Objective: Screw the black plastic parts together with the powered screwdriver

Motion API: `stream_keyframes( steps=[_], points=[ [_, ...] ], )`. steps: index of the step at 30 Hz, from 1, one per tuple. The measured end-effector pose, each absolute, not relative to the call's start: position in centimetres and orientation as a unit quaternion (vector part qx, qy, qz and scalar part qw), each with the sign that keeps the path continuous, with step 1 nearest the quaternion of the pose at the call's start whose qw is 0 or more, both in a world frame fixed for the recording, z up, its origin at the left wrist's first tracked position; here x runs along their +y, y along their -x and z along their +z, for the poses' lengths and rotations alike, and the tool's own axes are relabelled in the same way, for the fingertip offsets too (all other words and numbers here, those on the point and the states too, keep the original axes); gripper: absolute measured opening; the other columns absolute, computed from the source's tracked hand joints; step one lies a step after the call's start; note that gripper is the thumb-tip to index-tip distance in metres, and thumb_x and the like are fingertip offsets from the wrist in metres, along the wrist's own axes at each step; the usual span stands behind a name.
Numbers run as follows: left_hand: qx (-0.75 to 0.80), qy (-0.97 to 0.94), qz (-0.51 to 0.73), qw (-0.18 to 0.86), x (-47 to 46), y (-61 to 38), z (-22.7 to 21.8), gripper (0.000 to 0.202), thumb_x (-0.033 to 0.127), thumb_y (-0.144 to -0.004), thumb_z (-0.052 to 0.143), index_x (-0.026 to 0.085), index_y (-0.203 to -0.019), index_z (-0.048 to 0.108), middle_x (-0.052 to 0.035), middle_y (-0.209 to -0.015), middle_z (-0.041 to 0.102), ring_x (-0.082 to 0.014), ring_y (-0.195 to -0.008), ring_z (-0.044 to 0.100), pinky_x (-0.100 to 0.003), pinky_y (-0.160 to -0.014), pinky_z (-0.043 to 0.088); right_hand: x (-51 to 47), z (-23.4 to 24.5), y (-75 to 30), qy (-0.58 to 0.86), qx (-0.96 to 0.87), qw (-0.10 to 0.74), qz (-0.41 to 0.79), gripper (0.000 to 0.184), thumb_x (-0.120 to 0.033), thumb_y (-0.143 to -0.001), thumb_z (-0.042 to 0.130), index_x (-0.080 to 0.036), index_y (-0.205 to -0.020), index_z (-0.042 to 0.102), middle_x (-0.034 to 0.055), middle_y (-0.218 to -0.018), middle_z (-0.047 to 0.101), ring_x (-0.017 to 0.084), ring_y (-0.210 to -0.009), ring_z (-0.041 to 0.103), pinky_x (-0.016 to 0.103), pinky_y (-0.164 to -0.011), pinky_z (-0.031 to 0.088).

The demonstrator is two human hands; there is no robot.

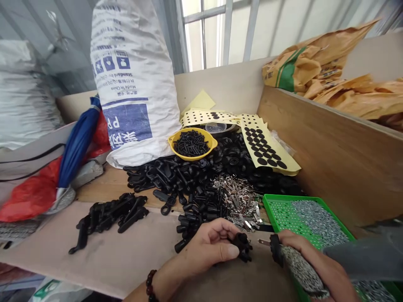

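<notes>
My left hand (pixel 210 244) is closed in a pinch around a small black plastic part (pixel 243 246) just in front of me. My right hand (pixel 310 262) grips a tool with a speckled grey handle (pixel 299 268) and a black collar; its short metal tip (pixel 263 242) points left at the black part, a little apart from it. Both hands hover over the brown board at the near edge, beside a pile of small shiny metal pieces (pixel 236 199) and short black plastic pieces (pixel 192 209).
A green perforated tray (pixel 278 212) of small silver screws sits at right. Behind lie a heap of black plastic parts (pixel 195 174), a yellow bowl (pixel 192 144), sheets of black round stickers (pixel 262 144), a white sack (pixel 132 79), a blue umbrella (pixel 78 140) and a wooden partition (pixel 333 151).
</notes>
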State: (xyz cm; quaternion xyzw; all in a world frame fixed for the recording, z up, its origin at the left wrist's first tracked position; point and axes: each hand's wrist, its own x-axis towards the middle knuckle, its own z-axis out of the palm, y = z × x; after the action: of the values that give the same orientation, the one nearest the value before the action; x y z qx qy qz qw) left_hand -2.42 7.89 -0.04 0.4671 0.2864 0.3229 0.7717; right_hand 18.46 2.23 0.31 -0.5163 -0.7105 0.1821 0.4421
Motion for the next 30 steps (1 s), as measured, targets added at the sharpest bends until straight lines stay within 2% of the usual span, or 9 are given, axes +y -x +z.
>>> stream_keyframes(
  steps=[3, 8, 11, 13, 16, 19, 25, 30],
  points=[
    [0.310, -0.450, 0.311, 0.778, 7.6, 1.8, 0.1, 0.037, 0.042, -0.065, 0.080, 0.013, -0.087, 0.072, -0.0041, -0.073, 0.065, -0.0100, -0.063, 0.055, -0.020, -0.063, 0.041, 2.7, 0.0, -19.4, 0.461, -0.748, 0.445, 0.173, 0.021, -0.019, -0.086, 0.051, -0.029, -0.103, 0.056, -0.0023, -0.096, 0.071, 0.017, -0.077, 0.070, 0.015, -0.059, 0.052],
    [0.338, -0.395, 0.323, 0.791, 7.1, 0.8, 0.1, 0.042, 0.047, -0.063, 0.078, 0.010, -0.083, 0.073, -0.0053, -0.066, 0.065, -0.0101, -0.057, 0.056, -0.019, -0.058, 0.040, 2.4, 1.0, -19.0, 0.441, -0.732, 0.466, 0.230, 0.024, -0.025, -0.093, 0.039, -0.029, -0.106, 0.059, 0.0019, -0.093, 0.071, 0.019, -0.072, 0.070, 0.020, -0.058, 0.054],
    [0.342, -0.389, 0.320, 0.794, 6.9, 0.3, 0.1, 0.044, 0.049, -0.063, 0.077, 0.009, -0.082, 0.074, -0.0049, -0.063, 0.065, -0.0092, -0.054, 0.054, -0.019, -0.055, 0.038, 2.2, 1.5, -18.6, 0.429, -0.738, 0.461, 0.243, 0.025, -0.028, -0.093, 0.042, -0.030, -0.111, 0.059, 0.0013, -0.095, 0.070, 0.018, -0.071, 0.069, 0.020, -0.059, 0.054],
    [0.343, -0.389, 0.311, 0.796, 6.9, 0.1, 0.2, 0.045, 0.050, -0.063, 0.078, 0.009, -0.081, 0.074, -0.0047, -0.061, 0.064, -0.0094, -0.053, 0.054, -0.019, -0.053, 0.037, 2.1, 1.6, -18.4, 0.428, -0.734, 0.470, 0.240, 0.024, -0.030, -0.093, 0.042, -0.030, -0.110, 0.060, 0.0006, -0.097, 0.070, 0.018, -0.074, 0.069, 0.020, -0.062, 0.054],
    [0.343, -0.383, 0.304, 0.802, 6.8, -0.1, 0.2, 0.046, 0.051, -0.062, 0.078, 0.009, -0.080, 0.074, -0.0047, -0.060, 0.064, -0.0101, -0.051, 0.053, -0.020, -0.051, 0.036, 2.1, 1.6, -18.3, 0.441, -0.719, 0.487, 0.227, 0.024, -0.035, -0.094, 0.041, -0.031, -0.104, 0.062, 0.0003, -0.094, 0.072, 0.018, -0.073, 0.070, 0.019, -0.057, 0.053],
    [0.339, -0.374, 0.301, 0.809, 6.7, -0.2, 0.0, 0.046, 0.051, -0.063, 0.077, 0.008, -0.080, 0.073, -0.0048, -0.059, 0.064, -0.0100, -0.049, 0.054, -0.019, -0.050, 0.036, 2.1, 1.4, -18.7, 0.435, -0.739, 0.471, 0.207, 0.023, -0.036, -0.093, 0.043, -0.031, -0.106, 0.062, 0.0006, -0.092, 0.072, 0.019, -0.072, 0.071, 0.019, -0.054, 0.053],
    [0.335, -0.362, 0.300, 0.816, 6.6, -0.2, -0.6, 0.046, 0.051, -0.063, 0.078, 0.008, -0.080, 0.072, -0.0034, -0.055, 0.063, -0.0100, -0.046, 0.054, -0.019, -0.047, 0.038, 1.7, 0.7, -19.4, 0.431, -0.786, 0.411, 0.166, 0.031, -0.033, -0.087, 0.053, -0.027, -0.116, 0.057, 0.0045, -0.096, 0.070, 0.021, -0.076, 0.070, 0.021, -0.059, 0.056],
    [0.345, -0.358, 0.291, 0.818, 6.6, -0.2, -0.3, 0.048, 0.053, -0.063, 0.076, 0.008, -0.078, 0.071, -0.0020, -0.051, 0.060, -0.0098, -0.043, 0.053, -0.019, -0.046, 0.039, 1.6, 0.8, -19.0, 0.421, -0.795, 0.403, 0.171, 0.025, -0.030, -0.087, 0.050, -0.027, -0.111, 0.057, 0.0037, -0.089, 0.068, 0.019, -0.073, 0.068, 0.022, -0.058, 0.055]
  ],
)
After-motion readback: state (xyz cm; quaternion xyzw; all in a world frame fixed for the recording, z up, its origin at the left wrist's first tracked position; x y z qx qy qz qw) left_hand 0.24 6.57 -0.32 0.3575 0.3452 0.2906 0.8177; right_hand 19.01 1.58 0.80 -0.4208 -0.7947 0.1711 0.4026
